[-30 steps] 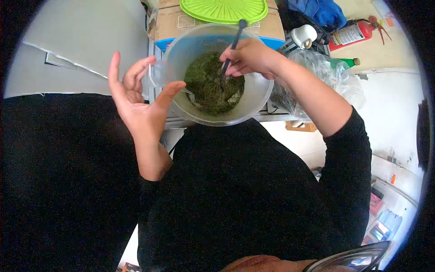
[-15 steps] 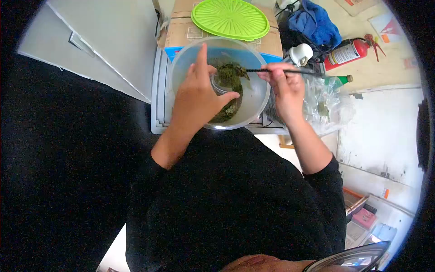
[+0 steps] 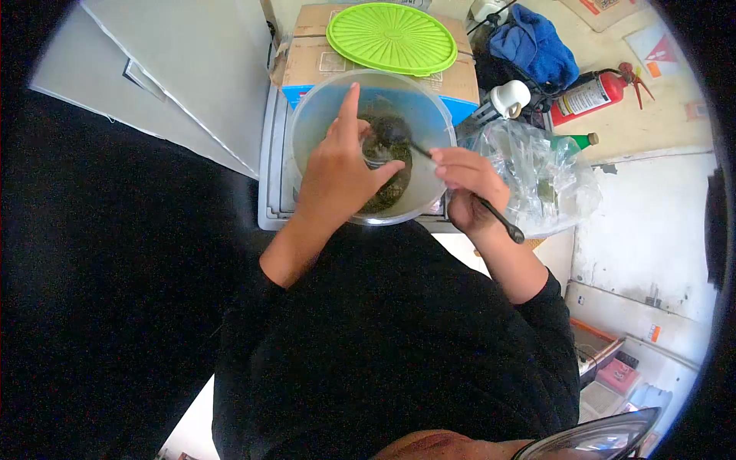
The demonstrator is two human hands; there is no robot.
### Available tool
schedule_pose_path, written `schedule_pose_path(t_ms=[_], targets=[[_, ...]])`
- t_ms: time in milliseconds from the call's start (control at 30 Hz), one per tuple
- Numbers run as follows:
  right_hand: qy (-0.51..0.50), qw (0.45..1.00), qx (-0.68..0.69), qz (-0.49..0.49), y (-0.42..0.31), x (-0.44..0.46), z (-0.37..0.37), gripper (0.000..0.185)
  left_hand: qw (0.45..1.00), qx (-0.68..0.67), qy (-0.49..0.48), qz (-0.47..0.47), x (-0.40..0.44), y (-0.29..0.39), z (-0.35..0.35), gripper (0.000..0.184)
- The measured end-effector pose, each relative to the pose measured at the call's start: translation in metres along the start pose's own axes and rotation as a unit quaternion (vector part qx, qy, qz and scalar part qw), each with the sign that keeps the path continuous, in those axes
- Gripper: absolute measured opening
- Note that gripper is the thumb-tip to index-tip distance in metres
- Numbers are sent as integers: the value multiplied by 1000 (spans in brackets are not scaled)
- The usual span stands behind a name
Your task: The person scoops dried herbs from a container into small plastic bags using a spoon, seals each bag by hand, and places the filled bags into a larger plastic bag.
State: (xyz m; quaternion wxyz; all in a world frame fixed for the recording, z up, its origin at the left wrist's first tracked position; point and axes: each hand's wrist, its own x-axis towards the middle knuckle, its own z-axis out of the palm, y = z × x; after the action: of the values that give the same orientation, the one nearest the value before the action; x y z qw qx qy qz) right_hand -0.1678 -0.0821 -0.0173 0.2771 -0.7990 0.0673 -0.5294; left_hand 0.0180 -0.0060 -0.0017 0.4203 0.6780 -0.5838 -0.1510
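A large translucent plastic tub (image 3: 437,192) holds dark green, crumbly dried leaf-like material (image 3: 383,201). My left hand (image 3: 337,169) reaches into the tub with its thumb and fingers around a clear plastic cup (image 3: 373,162), mostly hidden by the hand; the index finger points up. My right hand (image 3: 475,188) is at the tub's right rim, gripping a black spoon (image 3: 500,218) by its long handle. The spoon's head, blurred, is over the cup among the green material, and its handle end sticks out below my right hand.
Behind the tub, a cardboard box (image 3: 307,57) carries a bright green round lid (image 3: 391,38). Clear plastic bags (image 3: 529,180), a green bottle (image 3: 586,141), a white-lidded container (image 3: 510,98), a blue cloth (image 3: 533,47) and a fire extinguisher (image 3: 590,98) stand at the right.
My right hand has dropped lower and turned, so the spoon has gone from nearly level to slanting, its head inward over the cup. My left hand stays nearly in place.
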Motion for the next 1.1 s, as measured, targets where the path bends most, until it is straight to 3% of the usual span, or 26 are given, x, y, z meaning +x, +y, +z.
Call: schedule_pose_path(t_ms=[100, 200, 233, 367, 467, 500, 567, 667, 767, 933, 1100], targets=[[-27, 990, -115, 82, 1, 7, -4, 27, 998, -60, 21, -14, 2, 0, -7, 103], [-253, 941, -109, 196, 3, 3, 1, 19, 996, -69, 34, -38, -3, -4, -8, 100], [-280, 926, -120, 223, -1, 2, 3, 23, 995, -81, 34, -44, -2, -4, -7, 100], [-172, 926, -70, 329, -19, 12, 26, 47, 993, -92, 30, -74, 0, 5, -4, 99], [-172, 886, -16, 430, -20, 15, 35, 43, 994, -85, 66, -15, -1, 5, 3, 96], [-119, 942, -81, 303, -11, 8, 41, 39, 989, -138, 52, -22, -1, -2, 7, 86], [-103, 923, 21, 369, -9, 12, 36, 36, 970, -241, 23, -38, 0, -21, 14, 68], [-55, 907, 103, 406, -8, 16, 30, 29, 896, -414, -43, -154, 1, -13, 6, 34], [-4, 878, 163, 449, -4, 16, 20, 19, 899, -414, -23, -142, 0, -10, 7, 14], [92, 850, 249, 456, -11, 15, 21, 14, 892, -436, -8, -116, -3, -4, 8, 11], [52, 843, 255, 470, -13, 20, 18, 15, 878, -466, -57, -91, -2, -3, 7, 9]])
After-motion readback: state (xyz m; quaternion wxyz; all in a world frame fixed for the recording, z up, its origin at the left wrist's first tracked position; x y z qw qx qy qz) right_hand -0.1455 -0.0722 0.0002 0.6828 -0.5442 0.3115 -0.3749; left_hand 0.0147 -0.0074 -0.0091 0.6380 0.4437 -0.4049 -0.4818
